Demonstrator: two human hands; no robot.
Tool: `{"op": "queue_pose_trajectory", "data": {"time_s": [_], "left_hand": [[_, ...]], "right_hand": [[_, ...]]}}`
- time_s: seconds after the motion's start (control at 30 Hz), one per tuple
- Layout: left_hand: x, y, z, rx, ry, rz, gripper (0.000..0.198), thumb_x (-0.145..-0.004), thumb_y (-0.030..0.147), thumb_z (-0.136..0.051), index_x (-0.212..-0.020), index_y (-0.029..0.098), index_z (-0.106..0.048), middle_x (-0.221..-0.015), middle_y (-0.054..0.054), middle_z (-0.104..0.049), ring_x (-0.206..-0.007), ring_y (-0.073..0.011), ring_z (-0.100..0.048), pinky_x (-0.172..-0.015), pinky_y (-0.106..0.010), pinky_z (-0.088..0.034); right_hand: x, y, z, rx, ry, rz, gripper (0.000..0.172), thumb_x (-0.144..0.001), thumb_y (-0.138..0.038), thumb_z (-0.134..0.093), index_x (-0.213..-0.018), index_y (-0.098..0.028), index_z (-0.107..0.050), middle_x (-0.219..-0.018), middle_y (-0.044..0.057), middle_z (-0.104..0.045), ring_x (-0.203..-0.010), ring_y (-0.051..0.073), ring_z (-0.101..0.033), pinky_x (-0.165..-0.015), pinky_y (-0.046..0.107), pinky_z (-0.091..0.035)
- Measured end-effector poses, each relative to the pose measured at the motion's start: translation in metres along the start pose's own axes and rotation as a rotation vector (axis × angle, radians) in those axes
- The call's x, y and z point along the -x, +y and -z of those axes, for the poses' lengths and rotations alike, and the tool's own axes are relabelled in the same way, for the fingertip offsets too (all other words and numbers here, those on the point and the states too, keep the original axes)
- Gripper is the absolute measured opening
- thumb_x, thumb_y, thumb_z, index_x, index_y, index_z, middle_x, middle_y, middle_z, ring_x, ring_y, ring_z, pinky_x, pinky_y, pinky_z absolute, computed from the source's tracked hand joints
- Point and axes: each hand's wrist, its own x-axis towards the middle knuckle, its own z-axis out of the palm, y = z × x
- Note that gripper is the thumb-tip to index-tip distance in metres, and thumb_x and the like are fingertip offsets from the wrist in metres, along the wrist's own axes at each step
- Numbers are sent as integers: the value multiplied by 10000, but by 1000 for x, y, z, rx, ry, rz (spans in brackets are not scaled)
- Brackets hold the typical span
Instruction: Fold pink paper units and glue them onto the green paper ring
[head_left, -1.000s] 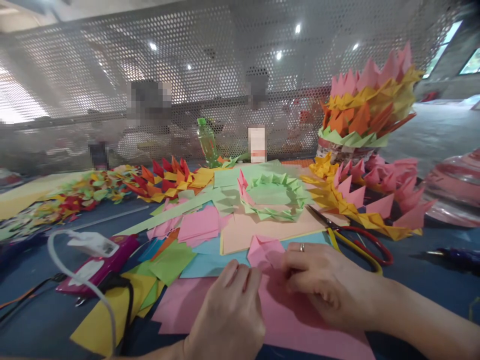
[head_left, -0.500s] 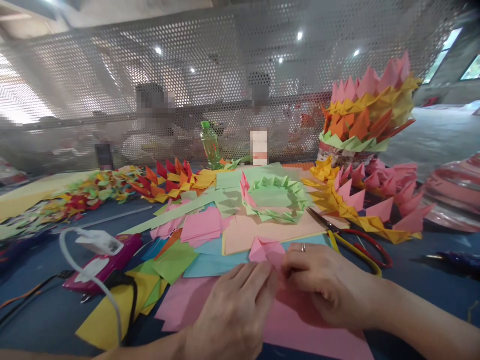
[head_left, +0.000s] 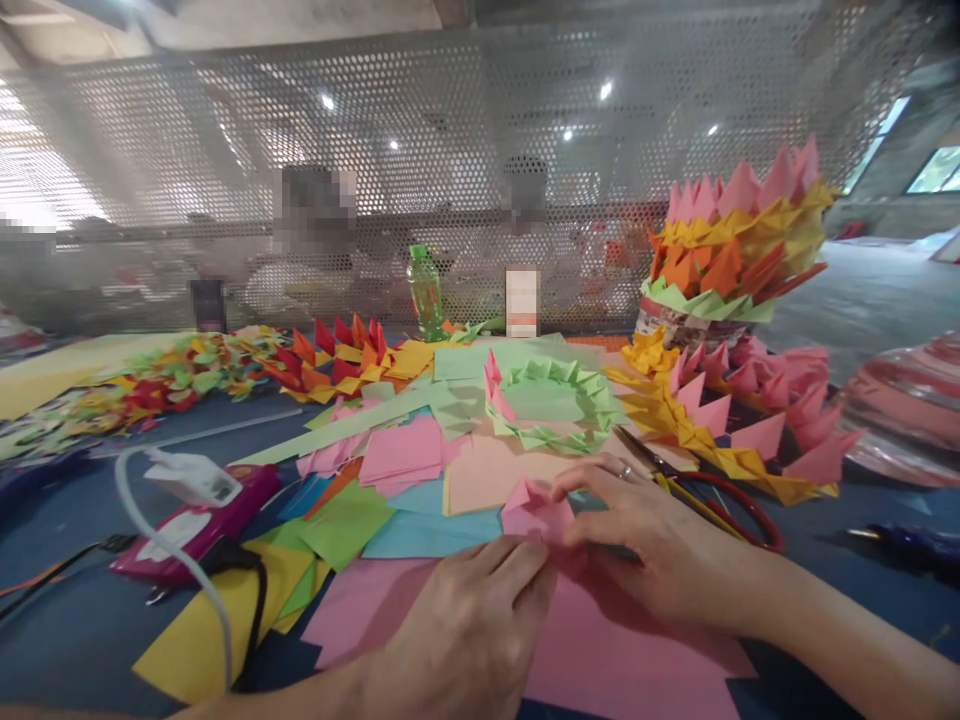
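Note:
A small folded pink paper (head_left: 534,510) stands between my hands over large pink sheets (head_left: 630,660). My left hand (head_left: 480,610) is closed on its near edge, with the knuckles up and the fingertips hidden. At the paper's right side, my right hand (head_left: 645,540), with a ring on one finger, pinches it between bent fingers. Just beyond lie a peach sheet (head_left: 487,475) and blue paper (head_left: 427,533). Behind them a ring of folded green paper (head_left: 555,400) has one pink piece on its left side.
Scissors (head_left: 705,500) lie right of my right hand, near a pen (head_left: 900,540). At left are a magenta power strip (head_left: 202,530) with cables and yellow sheets (head_left: 217,620). A green bottle (head_left: 425,295), folded paper chains and a tiered paper flower (head_left: 742,230) stand farther back.
My right hand's fingers have spread a little and lifted along the pink paper's right side. My left hand stays nearly in place. The view has shifted slightly.

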Motion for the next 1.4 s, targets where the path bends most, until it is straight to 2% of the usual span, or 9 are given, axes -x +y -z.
{"op": "queue_pose_trajectory", "data": {"time_s": [0.13, 0.3, 0.47, 0.73, 0.97, 1.2, 1.3, 1.4], "left_hand": [[3, 0, -5, 18, 70, -41, 289, -935, 176, -431, -1121, 117, -644, -1020, -124, -680, -961, -254, -651, -854, -373, -580], [6, 0, -3, 7, 142, -76, 292, -946, 144, -410, -1125, 139, -640, -978, -108, -675, -927, -229, -651, -839, -354, -574], [6, -1, 0, 19, 111, -76, 271, -954, 166, -424, -1090, 135, -656, -985, -105, -676, -931, -236, -647, -845, -361, -570], [3, -5, -8, 60, 75, -68, 210, -933, 137, -482, -1043, 130, -662, -980, -82, -670, -889, -227, -635, -811, -348, -576], [2, -6, -13, 28, 120, -78, 170, -917, 98, -494, -927, 145, -657, -940, -70, -661, -791, -197, -612, -690, -295, -564], [1, -8, -13, 76, 119, -72, 199, -921, 103, -470, -970, 136, -660, -946, -88, -666, -820, -203, -620, -726, -301, -571], [2, -7, -8, 70, 109, -73, 234, -929, 102, -448, -1014, 132, -664, -968, -97, -673, -871, -224, -637, -778, -334, -576], [4, -5, -2, 66, 151, -64, 290, -952, 104, -395, -1066, 126, -660, -973, -102, -679, -893, -222, -642, -819, -346, -570]], "right_hand": [[-2, 5, -3, -64, 26, 80, 214, -915, -106, -568, -871, -241, -728, -1081, 42, -646, -1080, 239, -569, -934, 405, -444], [-3, 11, -14, -177, 26, -18, 85, -955, -231, -641, -884, -222, -687, -946, 11, -667, -984, 198, -582, -911, 354, -433], [-5, 14, -24, -300, 102, -159, 195, -944, -361, -664, -821, -215, -623, -926, 7, -649, -1019, 201, -573, -891, 324, -434], [-10, 3, -27, -221, 89, -329, 240, -922, -414, -682, -792, -225, -610, -909, 9, -635, -999, 230, -572, -876, 360, -425], [-10, 0, -30, -190, 95, -329, 228, -930, -394, -675, -797, -222, -606, -954, 21, -629, -1056, 243, -547, -899, 379, -416], [-10, 1, -28, -199, 86, -325, 261, -940, -423, -655, -788, -217, -605, -935, 19, -629, -988, 228, -555, -871, 377, -421], [-11, 0, -26, -203, 75, -330, 269, -940, -434, -650, -784, -218, -615, -938, 24, -628, -985, 233, -559, -868, 385, -422], [-11, -1, -25, -214, 66, -344, 268, -938, -436, -652, -780, -222, -618, -917, 22, -622, -980, 235, -564, -876, 388, -424]]}}
